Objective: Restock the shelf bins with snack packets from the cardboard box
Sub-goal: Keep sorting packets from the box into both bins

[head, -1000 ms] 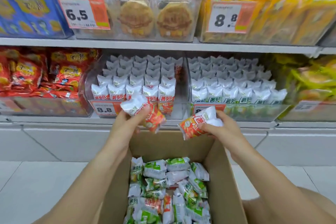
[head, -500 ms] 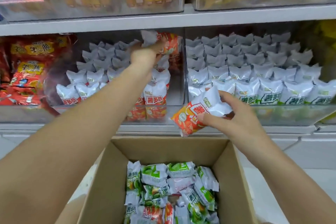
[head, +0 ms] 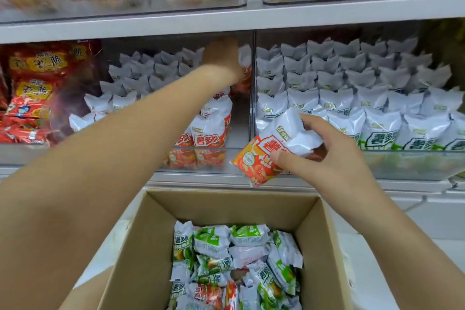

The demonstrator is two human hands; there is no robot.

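Snack packets in white-and-green foil [head: 236, 267] fill the brown cardboard box [head: 156, 246]. Right hand [head: 324, 156] grips a white-and-orange packet [head: 266, 151] before the clear shelf bin [head: 241, 133]; left hand [head: 222, 63] reaches deep inside, grip unclear.

"薯多脆" on red packet [head: 270, 152], shelf packets [head: 208, 137]

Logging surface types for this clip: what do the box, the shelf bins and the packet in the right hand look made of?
Cardboard box: brown corrugated card, matte, by its flat fibrous walls. Shelf bin: clear rigid plastic, probably acrylic; packets show through its glossy walls. Red-and-white packet held by the right hand: thin printed plastic film, glossy and creased, with a crimped end.
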